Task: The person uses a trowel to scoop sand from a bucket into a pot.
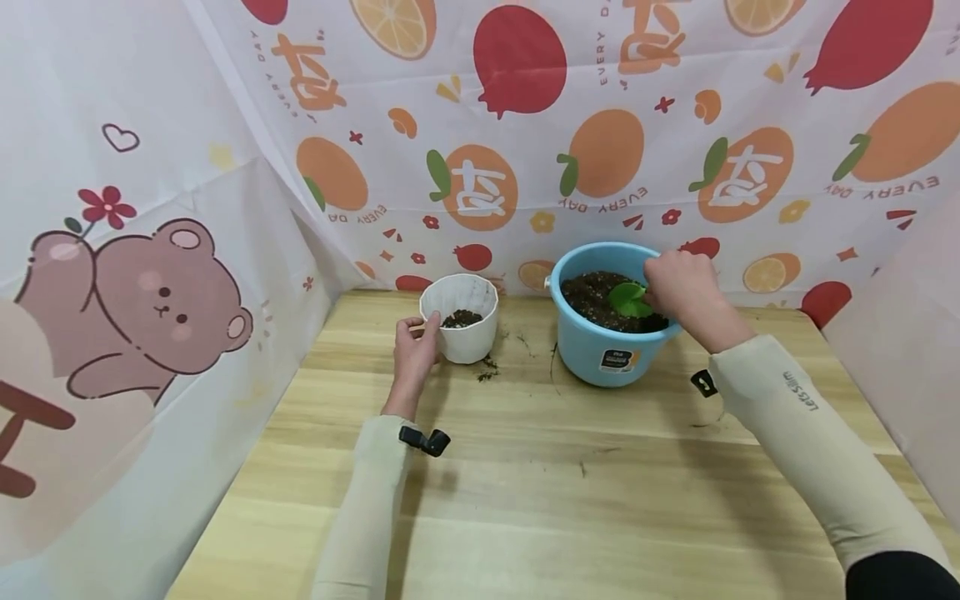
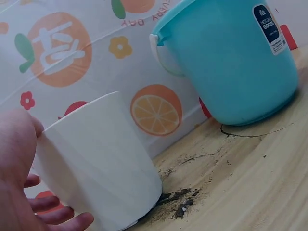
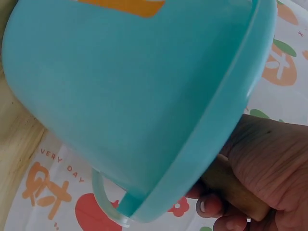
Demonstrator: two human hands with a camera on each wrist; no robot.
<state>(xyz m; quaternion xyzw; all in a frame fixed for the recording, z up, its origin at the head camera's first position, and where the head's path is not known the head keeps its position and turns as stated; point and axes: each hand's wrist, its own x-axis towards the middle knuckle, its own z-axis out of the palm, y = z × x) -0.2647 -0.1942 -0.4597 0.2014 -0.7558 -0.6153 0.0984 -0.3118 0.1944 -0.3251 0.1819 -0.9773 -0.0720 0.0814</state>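
Note:
My right hand (image 1: pixel 681 287) is over the right rim of a light blue bucket (image 1: pixel 600 358) of dark soil (image 1: pixel 592 296). It grips a hand trowel by its wooden handle (image 3: pixel 236 190); the green blade (image 1: pixel 628 300) lies against the soil, its tip hidden. Left of the bucket stands a white plastic pot (image 1: pixel 468 342) with a little soil (image 1: pixel 461 318) at its bottom. My left hand (image 1: pixel 414 354) is at the pot's left side, thumb at the rim. In the left wrist view its other fingers (image 2: pixel 57 216) are loosely bent beside the wall.
Crumbs of soil (image 1: pixel 487 367) and thin dark strands lie on the wooden table (image 1: pixel 525 500) between pot and bucket. A fruit-printed cloth (image 1: pixel 525 133) hangs close behind both. A bear-printed sheet (image 1: pixel 150 317) borders the left side. The bucket's pale handle (image 3: pixel 103 199) hangs down its side.

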